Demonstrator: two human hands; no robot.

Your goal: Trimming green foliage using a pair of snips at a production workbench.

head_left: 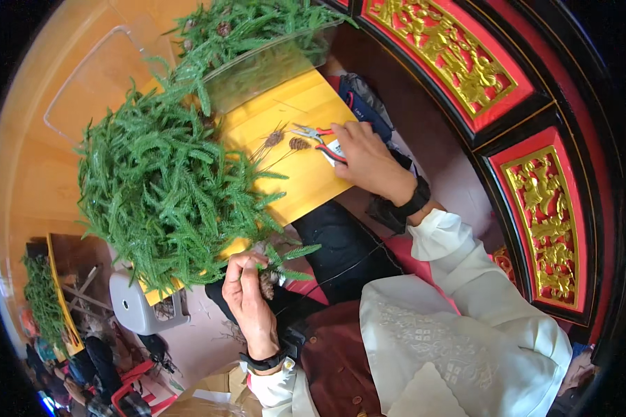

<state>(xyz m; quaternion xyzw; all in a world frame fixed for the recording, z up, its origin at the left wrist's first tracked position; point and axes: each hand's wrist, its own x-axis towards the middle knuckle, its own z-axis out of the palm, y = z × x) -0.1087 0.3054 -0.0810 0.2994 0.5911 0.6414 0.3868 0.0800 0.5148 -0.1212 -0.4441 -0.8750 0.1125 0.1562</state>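
Note:
My left hand, low and near my lap, is closed in a pinch on a green artificial pine sprig. A brown pine cone hangs just below its fingers, by the sprig's stem. At the right part of a yellow board, my right hand has its fingers around the red and black handles of a pair of pliers. The pliers' jaws point left, toward two loose pine cones with thin wire stems. A big heap of green pine sprigs covers the left of the board.
A clear plastic bin with more sprigs stands at the far side. A grey stool is at the lower left, beyond the board. Red and gold carved panels rise along the right. A dark bag lies behind the board.

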